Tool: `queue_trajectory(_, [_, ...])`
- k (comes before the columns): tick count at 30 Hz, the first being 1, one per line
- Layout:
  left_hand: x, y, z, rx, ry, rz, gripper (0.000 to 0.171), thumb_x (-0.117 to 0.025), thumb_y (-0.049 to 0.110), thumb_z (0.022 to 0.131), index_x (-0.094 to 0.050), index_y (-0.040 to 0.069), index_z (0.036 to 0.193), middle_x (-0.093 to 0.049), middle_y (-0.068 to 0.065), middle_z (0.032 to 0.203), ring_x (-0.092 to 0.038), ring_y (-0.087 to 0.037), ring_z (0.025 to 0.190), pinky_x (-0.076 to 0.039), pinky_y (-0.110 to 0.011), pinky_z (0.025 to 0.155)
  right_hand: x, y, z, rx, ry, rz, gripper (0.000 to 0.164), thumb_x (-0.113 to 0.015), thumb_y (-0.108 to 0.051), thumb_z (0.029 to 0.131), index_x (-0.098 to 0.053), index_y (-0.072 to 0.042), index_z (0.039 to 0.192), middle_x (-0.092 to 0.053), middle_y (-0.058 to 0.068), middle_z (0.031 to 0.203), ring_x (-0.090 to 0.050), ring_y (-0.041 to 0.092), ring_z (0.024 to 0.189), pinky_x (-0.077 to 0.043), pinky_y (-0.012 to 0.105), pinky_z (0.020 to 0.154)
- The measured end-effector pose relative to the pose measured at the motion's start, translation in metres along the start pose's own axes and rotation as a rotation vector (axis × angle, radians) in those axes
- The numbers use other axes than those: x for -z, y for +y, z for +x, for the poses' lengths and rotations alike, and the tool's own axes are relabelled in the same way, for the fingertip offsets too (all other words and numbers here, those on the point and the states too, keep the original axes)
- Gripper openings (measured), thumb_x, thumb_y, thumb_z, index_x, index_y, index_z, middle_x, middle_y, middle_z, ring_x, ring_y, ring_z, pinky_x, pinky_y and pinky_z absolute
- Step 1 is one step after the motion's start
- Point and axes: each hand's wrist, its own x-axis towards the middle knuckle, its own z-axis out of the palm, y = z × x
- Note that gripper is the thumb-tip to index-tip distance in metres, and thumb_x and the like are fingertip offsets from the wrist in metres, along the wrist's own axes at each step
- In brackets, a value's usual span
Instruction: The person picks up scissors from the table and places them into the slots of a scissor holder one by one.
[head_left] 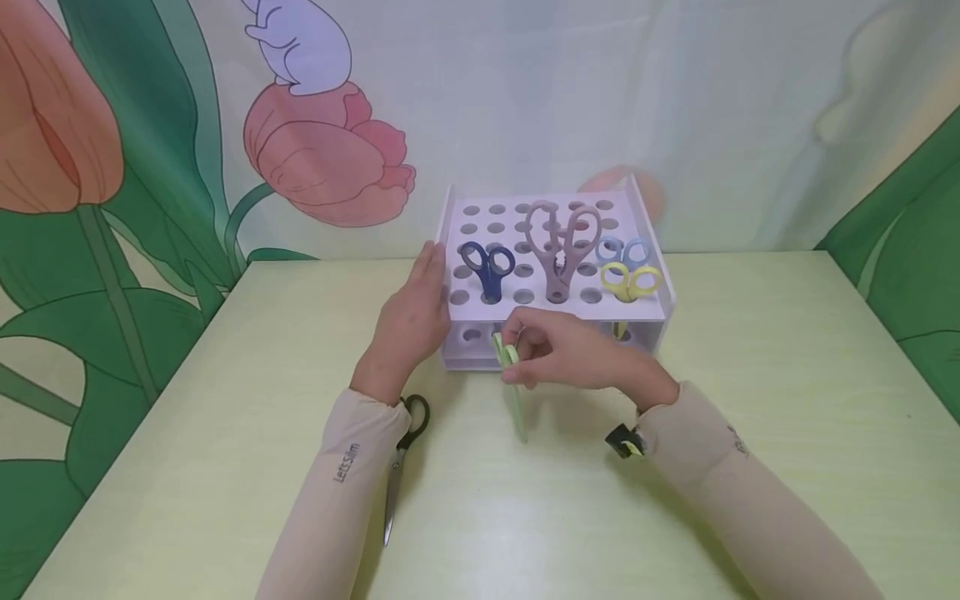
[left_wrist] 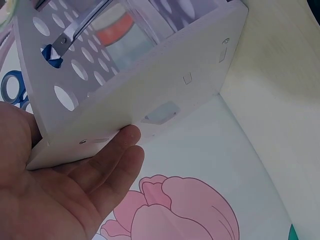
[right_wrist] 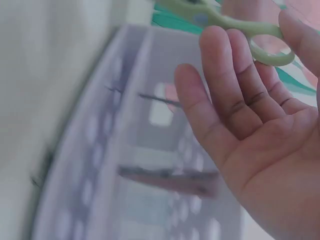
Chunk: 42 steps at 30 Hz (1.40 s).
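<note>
A white rack [head_left: 654,307] with rows of round holes stands toward the back of the table. The left hand [head_left: 408,321] lies against its left side panel [left_wrist: 195,100], with fairly straight fingers on the outer face. In front of the rack, the right hand [head_left: 573,350] pinches light green scissors [head_left: 517,408] by the handles, blades pointing down toward the table. The right wrist view shows a green handle loop [right_wrist: 285,59] near the thumb and fingertips. Dark blue scissors [head_left: 492,285], large mauve scissors [head_left: 557,279], light blue scissors [head_left: 636,244] and yellow scissors [head_left: 627,292] stand in the rack.
Black-handled scissors [head_left: 394,483] lie on the table [head_left: 540,533] beside the left forearm, partly under the sleeve. A wall cloth [head_left: 487,108] printed with tulips hangs behind the rack. The right wrist camera [head_left: 624,441] shows below the right wrist.
</note>
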Motion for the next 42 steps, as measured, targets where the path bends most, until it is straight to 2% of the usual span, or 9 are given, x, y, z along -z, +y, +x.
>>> queue_trajectory(4, [0.000, 0.000, 0.000, 0.004, -0.010, 0.000, 0.057, -0.037, 0.014, 0.107, -0.019, -0.001, 0.160, -0.016, -0.017, 0.166, -0.044, -0.037, 0.137, -0.044, -0.050, 0.102, 0.017, -0.011, -0.011, 0.018, 0.043, -0.015, 0.023, -0.071, -0.010, 0.095, -0.057, -0.008, 0.113, -0.071, 0.007, 0.080, -0.067, 0.028, 0.075, -0.050, 0.033, 0.075])
queue_trajectory(8, [0.000, 0.000, 0.001, 0.001, -0.013, 0.001, 0.057, -0.036, 0.014, 0.107, -0.019, -0.001, 0.160, -0.016, -0.017, 0.166, -0.042, -0.036, 0.139, -0.043, -0.050, 0.104, 0.034, -0.017, -0.024, 0.105, 0.092, 0.007, 0.011, -0.060, 0.004, 0.097, -0.063, 0.000, 0.108, -0.072, 0.009, 0.089, -0.068, 0.029, 0.077, -0.055, 0.036, 0.077])
queue_trajectory(11, [0.000, 0.000, 0.001, -0.001, -0.015, -0.002, 0.057, -0.036, 0.014, 0.107, -0.020, -0.001, 0.160, -0.016, -0.017, 0.166, -0.040, -0.035, 0.140, -0.042, -0.050, 0.105, 0.046, -0.025, -0.036, 0.115, 0.138, -0.009, 0.012, -0.057, 0.007, 0.096, -0.066, 0.003, 0.103, -0.069, 0.009, 0.090, -0.065, 0.027, 0.078, -0.056, 0.035, 0.075])
queue_trajectory(16, [0.001, 0.000, 0.002, 0.006, -0.022, -0.005, 0.057, -0.036, 0.015, 0.108, -0.018, 0.000, 0.160, -0.015, -0.016, 0.166, -0.040, -0.036, 0.140, -0.041, -0.050, 0.106, 0.067, -0.041, -0.060, 0.017, 0.210, -0.102, 0.010, -0.061, -0.003, 0.098, -0.068, -0.004, 0.105, -0.066, 0.007, 0.089, -0.059, 0.023, 0.080, -0.051, 0.029, 0.071])
queue_trajectory(24, [0.002, 0.003, 0.007, 0.002, -0.004, -0.028, 0.058, -0.038, 0.016, 0.108, -0.019, 0.001, 0.160, -0.015, -0.015, 0.167, -0.039, -0.034, 0.141, -0.040, -0.049, 0.107, 0.096, -0.058, -0.093, -0.085, 0.378, -0.155, 0.010, -0.062, -0.007, 0.100, -0.070, -0.007, 0.107, -0.070, 0.010, 0.097, -0.065, 0.024, 0.085, -0.054, 0.028, 0.077])
queue_trajectory(31, [0.003, 0.005, 0.004, 0.023, -0.024, -0.026, 0.058, -0.038, 0.016, 0.108, -0.017, 0.001, 0.161, -0.013, -0.014, 0.167, -0.033, -0.031, 0.145, -0.037, -0.046, 0.110, 0.108, -0.059, -0.108, -0.178, 0.542, -0.227, 0.010, -0.065, -0.014, 0.100, -0.071, -0.009, 0.106, -0.069, 0.007, 0.086, -0.062, 0.023, 0.072, -0.050, 0.028, 0.066])
queue_trajectory(34, [0.003, 0.004, 0.004, 0.022, -0.026, -0.028, 0.058, -0.037, 0.016, 0.108, -0.017, 0.001, 0.161, -0.013, -0.015, 0.167, -0.032, -0.031, 0.146, -0.037, -0.046, 0.110, 0.114, -0.056, -0.113, -0.149, 0.601, -0.148, 0.009, -0.065, -0.008, 0.098, -0.071, -0.006, 0.104, -0.070, 0.008, 0.083, -0.065, 0.022, 0.069, -0.053, 0.028, 0.063])
queue_trajectory(36, [0.003, 0.004, 0.004, 0.020, -0.025, -0.028, 0.058, -0.037, 0.016, 0.108, -0.017, 0.001, 0.160, -0.012, -0.015, 0.167, -0.031, -0.031, 0.146, -0.037, -0.046, 0.110, 0.118, -0.053, -0.115, -0.091, 0.629, -0.007, 0.009, -0.064, -0.001, 0.097, -0.070, 0.000, 0.103, -0.071, 0.010, 0.083, -0.067, 0.023, 0.069, -0.056, 0.028, 0.063])
queue_trajectory(42, [0.001, 0.001, 0.001, 0.014, -0.016, -0.032, 0.058, -0.038, 0.015, 0.108, -0.018, 0.000, 0.160, -0.014, -0.016, 0.167, -0.034, -0.032, 0.144, -0.039, -0.048, 0.108, 0.122, -0.044, -0.119, 0.248, 0.649, 0.466, 0.012, -0.055, 0.017, 0.095, -0.060, 0.020, 0.104, -0.069, 0.023, 0.087, -0.071, 0.034, 0.073, -0.059, 0.038, 0.072])
